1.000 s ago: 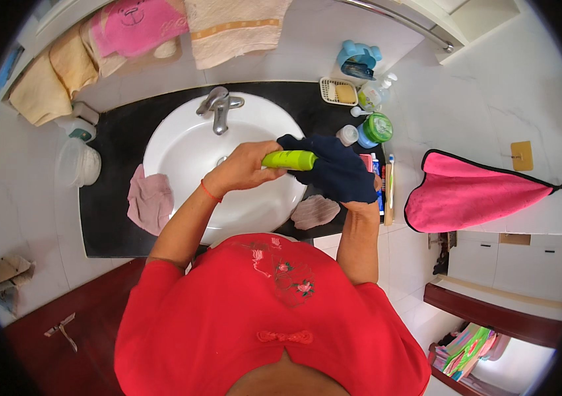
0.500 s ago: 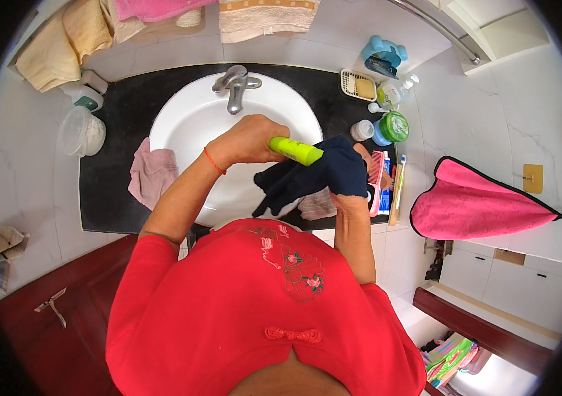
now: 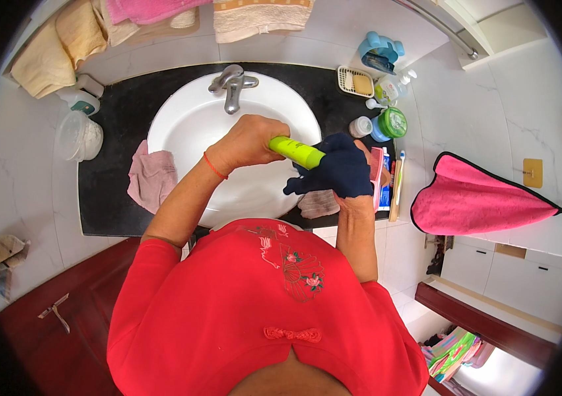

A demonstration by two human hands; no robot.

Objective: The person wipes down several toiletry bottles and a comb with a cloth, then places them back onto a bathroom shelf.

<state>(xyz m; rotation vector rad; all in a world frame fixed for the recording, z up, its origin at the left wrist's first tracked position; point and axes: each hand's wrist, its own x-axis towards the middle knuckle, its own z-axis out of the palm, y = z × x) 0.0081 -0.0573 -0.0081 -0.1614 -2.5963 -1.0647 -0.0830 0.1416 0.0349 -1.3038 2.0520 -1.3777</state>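
My left hand (image 3: 252, 140) is closed round a lime-green tube or slim bottle (image 3: 296, 152), held over the white sink basin (image 3: 182, 104). The green thing slants down to the right, and its far end touches a bunched navy cloth (image 3: 337, 173). That cloth wraps over my right hand (image 3: 354, 204), which holds it above the basin's right edge; most of the fingers are hidden under it. A greyish-pink cloth (image 3: 319, 204) lies on the basin's near right rim, beneath the navy one. The chrome faucet (image 3: 232, 86) stands beyond my left hand.
On the black counter (image 3: 118, 191) a pink cloth (image 3: 152, 174) lies left, near a clear tub (image 3: 81, 136). At right are a soap dish (image 3: 345, 82), a green-lidded jar (image 3: 393, 123), a pink comb (image 3: 377, 173) and toothbrushes (image 3: 398, 185). A pink towel (image 3: 479, 198) hangs on the right wall.
The loose ends of the navy cloth, which hung toward the left, are now gathered closer to my right hand. My left hand and the green thing stay nearly where they were.
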